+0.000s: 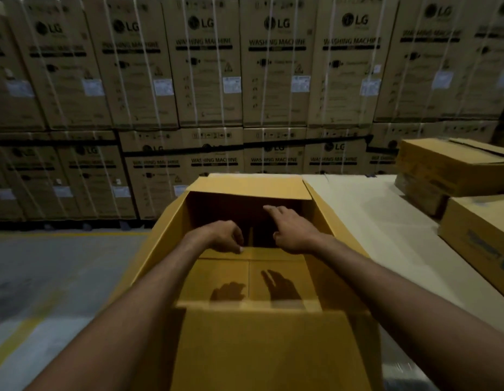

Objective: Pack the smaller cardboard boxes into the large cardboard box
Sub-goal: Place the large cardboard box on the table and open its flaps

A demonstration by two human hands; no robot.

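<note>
Close in at 6 o'clock: the near flap (273, 348) of the big box (169, 241), folded out and down. Just past it, both hands over the open top. Left hand (224, 237) at 11 o'clock, fingers curled loose, grip on nothing. Right hand (293, 232) at 1 o'clock, fingers out flat, grip let go too. Under them, only the bare box bottom with two hand shadows. No small box seen inside yet.

What could go wrong: a flap flopping in and blocking the way. Tipping, too: big box seemingly right by the worktop (372, 221) edge at 9 o'clock, with floor (47, 263) below. Hard to tell for sure. Maybe enough for that: one hard push from 3 o'clock.

Small boxes (453, 167) at 2 to 3 o'clock on the worktop, well apart from the hands, some stacked. Risk of knocking the stack over with a quick grab. Nothing seen between them and the big box but its own right flap. Far off at 12 o'clock, a wall of tall boxes (205, 80), blurry and not in the way.
</note>
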